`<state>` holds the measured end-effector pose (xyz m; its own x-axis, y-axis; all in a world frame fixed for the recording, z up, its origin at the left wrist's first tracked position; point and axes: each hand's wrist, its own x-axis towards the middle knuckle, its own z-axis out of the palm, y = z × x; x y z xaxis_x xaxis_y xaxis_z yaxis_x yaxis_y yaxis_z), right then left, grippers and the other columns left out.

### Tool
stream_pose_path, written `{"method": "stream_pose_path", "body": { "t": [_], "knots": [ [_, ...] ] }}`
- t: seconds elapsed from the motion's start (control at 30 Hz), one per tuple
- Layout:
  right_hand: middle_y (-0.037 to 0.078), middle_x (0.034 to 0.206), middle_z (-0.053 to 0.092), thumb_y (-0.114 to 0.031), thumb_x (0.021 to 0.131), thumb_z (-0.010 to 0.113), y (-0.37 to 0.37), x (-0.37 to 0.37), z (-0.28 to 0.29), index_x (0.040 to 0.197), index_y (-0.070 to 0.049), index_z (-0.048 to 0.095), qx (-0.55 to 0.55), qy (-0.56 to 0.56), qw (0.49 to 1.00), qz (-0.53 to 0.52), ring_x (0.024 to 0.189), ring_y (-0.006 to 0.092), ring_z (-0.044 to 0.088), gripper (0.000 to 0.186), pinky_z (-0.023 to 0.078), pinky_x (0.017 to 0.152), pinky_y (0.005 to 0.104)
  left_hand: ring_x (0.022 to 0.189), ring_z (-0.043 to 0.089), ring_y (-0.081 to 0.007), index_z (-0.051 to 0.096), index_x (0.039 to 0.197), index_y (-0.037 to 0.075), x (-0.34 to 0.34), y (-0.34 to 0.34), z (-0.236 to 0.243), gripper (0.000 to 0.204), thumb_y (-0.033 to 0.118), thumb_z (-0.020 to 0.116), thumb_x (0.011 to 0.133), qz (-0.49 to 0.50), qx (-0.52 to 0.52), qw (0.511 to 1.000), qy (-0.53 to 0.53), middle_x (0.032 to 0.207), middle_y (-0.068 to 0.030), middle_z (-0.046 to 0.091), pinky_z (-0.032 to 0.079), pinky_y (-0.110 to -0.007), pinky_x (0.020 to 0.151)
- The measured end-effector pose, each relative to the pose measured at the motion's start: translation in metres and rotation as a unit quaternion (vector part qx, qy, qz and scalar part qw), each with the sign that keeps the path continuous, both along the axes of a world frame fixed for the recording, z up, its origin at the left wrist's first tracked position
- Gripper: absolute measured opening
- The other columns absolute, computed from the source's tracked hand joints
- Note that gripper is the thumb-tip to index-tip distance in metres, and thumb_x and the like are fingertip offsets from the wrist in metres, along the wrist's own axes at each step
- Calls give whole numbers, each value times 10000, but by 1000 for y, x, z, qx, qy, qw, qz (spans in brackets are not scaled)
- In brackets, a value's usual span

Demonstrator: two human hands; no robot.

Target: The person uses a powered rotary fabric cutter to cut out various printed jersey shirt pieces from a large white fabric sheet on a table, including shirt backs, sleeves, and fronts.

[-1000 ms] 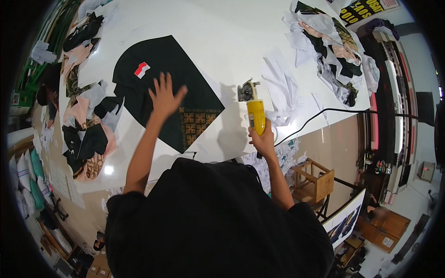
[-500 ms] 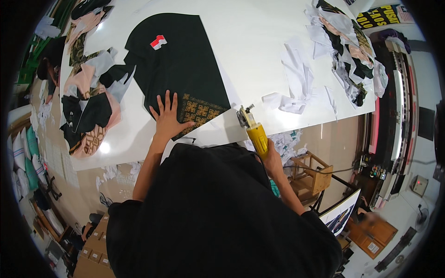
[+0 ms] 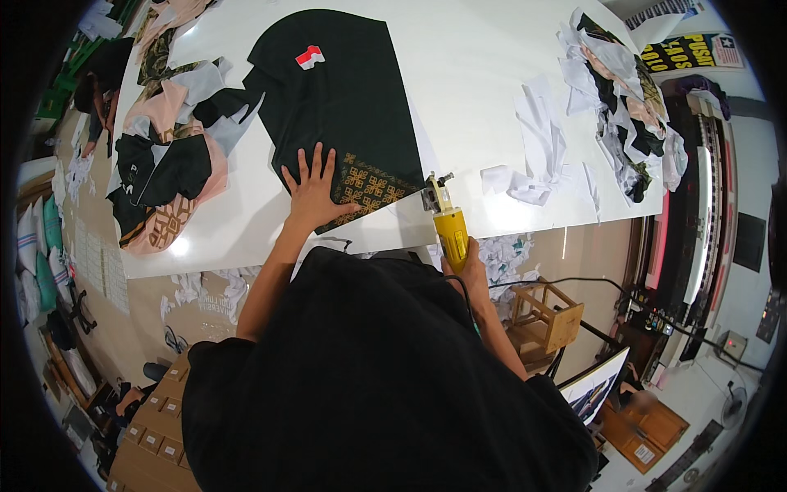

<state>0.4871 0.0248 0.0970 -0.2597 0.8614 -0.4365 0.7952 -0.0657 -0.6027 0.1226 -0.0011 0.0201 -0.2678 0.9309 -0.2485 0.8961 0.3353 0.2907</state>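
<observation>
- Your left hand (image 3: 313, 190) lies flat with fingers spread, pressing on the near corner of the dark green fabric piece (image 3: 336, 98), just beside its gold-patterned band (image 3: 370, 187).
- Your right hand (image 3: 466, 275) is wrapped around the yellow handle of the electric fabric cutter (image 3: 447, 221), whose metal head sits at the near edge of the white cutting table (image 3: 484, 74), right of the band.
- Cut fabric scraps (image 3: 168, 164) pile at the left; white paper offcuts (image 3: 537, 156) lie to the right.
</observation>
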Motion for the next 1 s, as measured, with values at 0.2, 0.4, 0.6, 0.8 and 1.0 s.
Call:
{"method": "stream_pose_path", "body": {
  "t": [0.2,0.4,0.6,0.8,1.0],
  "knots": [
    [394,1056,663,-225,905,721,-5,-8,-3,1403,37,352,20,9,1000,-17,1014,548,662,673,542,833,531,1570,-4,-479,195,1655,131,1,-1,-2,1379,770,807,597,2,8,1000,3,1730,-157,69,5,-800,1136],
    [400,1022,663,-214,904,708,-3,-13,-4,1365,1,371,25,9,999,-28,975,562,657,610,544,781,559,1572,-13,-473,176,1659,138,0,-2,-5,1395,794,793,593,-3,8,1000,10,1730,-157,68,1,-797,1139],
    [398,1038,668,-195,916,704,10,-23,0,1370,-7,357,25,1,1000,-14,997,568,658,602,551,810,552,1572,-13,-472,164,1661,142,0,-1,-1,1400,798,787,593,4,-6,1000,13,1731,-153,67,-7,-792,1142],
    [414,1020,658,-205,916,687,26,-37,-4,1319,-3,346,66,7,998,14,961,586,648,565,541,803,583,1573,-15,-471,185,1659,138,0,-2,-1,1386,790,789,594,6,2,1000,7,1732,-151,67,-22,-785,1144],
    [430,1032,653,-207,909,700,51,-56,-9,1334,34,353,68,19,997,10,980,585,656,600,550,821,560,1573,-14,-470,204,1656,135,0,-3,-2,1380,799,781,592,8,7,1000,9,1735,-140,64,-32,-782,1144]
  ]
}}
